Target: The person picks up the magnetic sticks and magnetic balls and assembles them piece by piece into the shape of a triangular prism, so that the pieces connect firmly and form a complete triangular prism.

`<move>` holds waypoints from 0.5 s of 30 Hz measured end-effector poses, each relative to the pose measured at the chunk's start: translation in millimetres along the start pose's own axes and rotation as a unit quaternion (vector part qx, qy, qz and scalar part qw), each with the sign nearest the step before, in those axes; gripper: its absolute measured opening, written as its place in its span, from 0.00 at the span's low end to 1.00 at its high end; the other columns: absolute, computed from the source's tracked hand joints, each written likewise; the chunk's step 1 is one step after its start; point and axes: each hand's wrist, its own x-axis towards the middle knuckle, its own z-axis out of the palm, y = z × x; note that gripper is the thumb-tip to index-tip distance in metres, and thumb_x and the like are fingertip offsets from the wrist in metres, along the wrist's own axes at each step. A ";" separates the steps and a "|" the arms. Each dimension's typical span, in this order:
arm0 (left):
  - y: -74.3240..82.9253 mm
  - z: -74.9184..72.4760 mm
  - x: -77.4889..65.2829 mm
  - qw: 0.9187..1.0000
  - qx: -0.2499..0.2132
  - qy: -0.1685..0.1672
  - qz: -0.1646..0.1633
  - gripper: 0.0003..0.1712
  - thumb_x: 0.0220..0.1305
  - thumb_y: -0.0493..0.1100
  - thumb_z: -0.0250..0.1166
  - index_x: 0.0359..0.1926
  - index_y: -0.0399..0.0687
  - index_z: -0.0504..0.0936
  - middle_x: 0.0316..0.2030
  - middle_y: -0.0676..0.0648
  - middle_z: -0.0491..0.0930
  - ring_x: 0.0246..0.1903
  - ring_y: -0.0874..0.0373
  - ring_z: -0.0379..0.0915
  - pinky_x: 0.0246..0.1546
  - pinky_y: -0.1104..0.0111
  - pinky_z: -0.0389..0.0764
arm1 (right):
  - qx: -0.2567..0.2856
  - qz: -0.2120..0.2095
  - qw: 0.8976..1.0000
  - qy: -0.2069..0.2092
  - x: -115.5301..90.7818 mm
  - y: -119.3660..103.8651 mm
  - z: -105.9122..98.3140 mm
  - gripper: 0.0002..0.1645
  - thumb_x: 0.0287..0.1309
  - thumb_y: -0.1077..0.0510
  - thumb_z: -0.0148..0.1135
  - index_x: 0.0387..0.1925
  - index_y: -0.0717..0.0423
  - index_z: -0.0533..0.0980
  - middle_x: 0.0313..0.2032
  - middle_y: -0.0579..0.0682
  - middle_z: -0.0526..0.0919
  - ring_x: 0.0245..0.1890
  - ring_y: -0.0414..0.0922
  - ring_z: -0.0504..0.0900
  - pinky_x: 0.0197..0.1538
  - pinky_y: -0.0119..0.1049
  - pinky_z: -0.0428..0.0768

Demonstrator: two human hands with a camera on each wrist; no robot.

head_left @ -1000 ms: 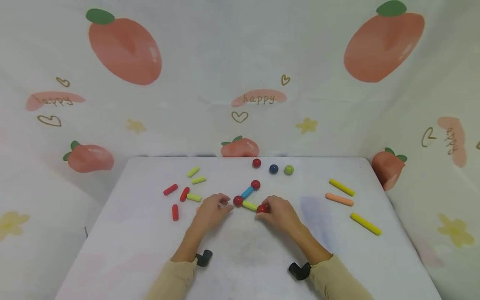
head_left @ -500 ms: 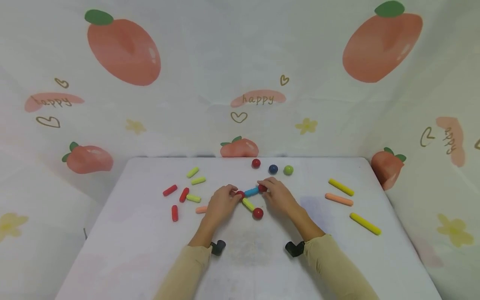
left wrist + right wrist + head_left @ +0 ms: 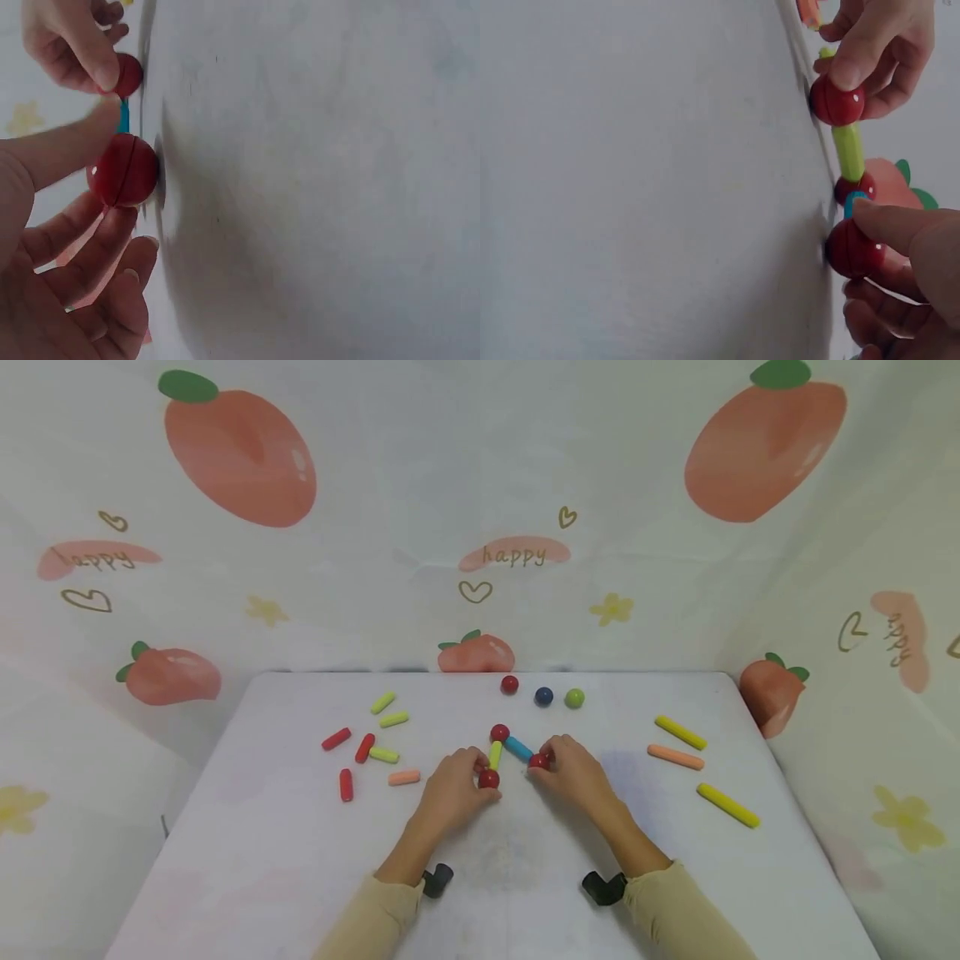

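On the white table, three red balls, a yellow-green rod [image 3: 495, 755] and a blue rod [image 3: 518, 748] form a V. Its point, the far red ball [image 3: 499, 732], faces away from the person. My left hand [image 3: 453, 789] holds the near-left red ball [image 3: 489, 778] between thumb and fingers, at the yellow-green rod's end. At the blue rod's end, my right hand [image 3: 581, 777] pinches the near-right red ball [image 3: 855, 249] with its thumb and fingers. In the left wrist view the yellow-green rod is hidden.
Behind the V lie a red ball [image 3: 510, 685], a dark blue ball [image 3: 543, 696] and a green ball [image 3: 574, 697]. Several short red, yellow-green and orange rods [image 3: 404, 777] are scattered at left. Longer yellow rods [image 3: 727, 805] and an orange rod [image 3: 676, 757] lie at right.
The V has turned so its point faces away. My left hand has shifted from the corner ball to the yellow-green rod's end ball; my right hand has come nearer with the blue rod's end ball.
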 end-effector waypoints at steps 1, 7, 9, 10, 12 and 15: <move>-0.1 -0.5 0.4 1.000 0.008 0.008 0.004 0.26 0.56 0.52 0.78 0.53 0.55 0.79 0.42 0.54 0.79 0.42 0.58 0.71 0.44 0.65 0.81 | 0.006 -0.001 1.000 -0.004 -1.6 0.0 0.7 0.21 0.55 0.49 0.77 0.45 0.52 0.79 0.39 0.47 0.80 0.39 0.43 0.77 0.48 0.40 0.82; -5.0 -4.2 8.0 0.999 0.017 0.030 0.019 0.23 0.61 0.48 0.75 0.56 0.56 0.81 0.48 0.53 0.81 0.48 0.57 0.72 0.52 0.61 0.83 | 0.042 -0.030 0.999 -0.016 -3.2 4.5 5.4 0.22 0.56 0.53 0.77 0.50 0.50 0.79 0.43 0.45 0.80 0.41 0.41 0.76 0.48 0.36 0.81; -10.0 -8.7 7.8 0.999 0.002 0.032 0.017 0.25 0.61 0.49 0.75 0.58 0.58 0.80 0.52 0.53 0.81 0.53 0.56 0.72 0.56 0.58 0.82 | 0.049 -0.037 0.998 -0.015 -1.8 6.6 5.9 0.22 0.56 0.52 0.76 0.50 0.49 0.79 0.42 0.44 0.80 0.39 0.41 0.75 0.46 0.35 0.80; -12.8 -12.3 6.8 0.999 -0.004 0.035 0.013 0.26 0.60 0.49 0.75 0.59 0.59 0.80 0.53 0.53 0.81 0.55 0.56 0.72 0.58 0.57 0.82 | 0.051 -0.039 0.998 -0.015 -0.9 7.7 6.0 0.22 0.56 0.52 0.76 0.51 0.48 0.79 0.42 0.43 0.80 0.39 0.41 0.75 0.45 0.34 0.80; -19.4 -23.0 2.1 0.999 -0.004 0.047 -0.001 0.28 0.60 0.50 0.76 0.60 0.60 0.79 0.56 0.53 0.80 0.58 0.55 0.71 0.60 0.55 0.81 | 0.059 -0.039 0.997 -0.019 0.2 9.2 5.0 0.22 0.57 0.51 0.76 0.51 0.48 0.79 0.42 0.43 0.81 0.39 0.41 0.76 0.44 0.34 0.79; -35.3 -39.9 -6.0 0.997 0.020 0.076 -0.019 0.29 0.60 0.48 0.76 0.61 0.57 0.79 0.56 0.49 0.80 0.59 0.51 0.71 0.59 0.53 0.81 | 0.067 -0.028 0.997 -0.027 1.5 11.1 2.9 0.23 0.57 0.49 0.76 0.52 0.46 0.79 0.42 0.43 0.81 0.40 0.42 0.76 0.45 0.34 0.79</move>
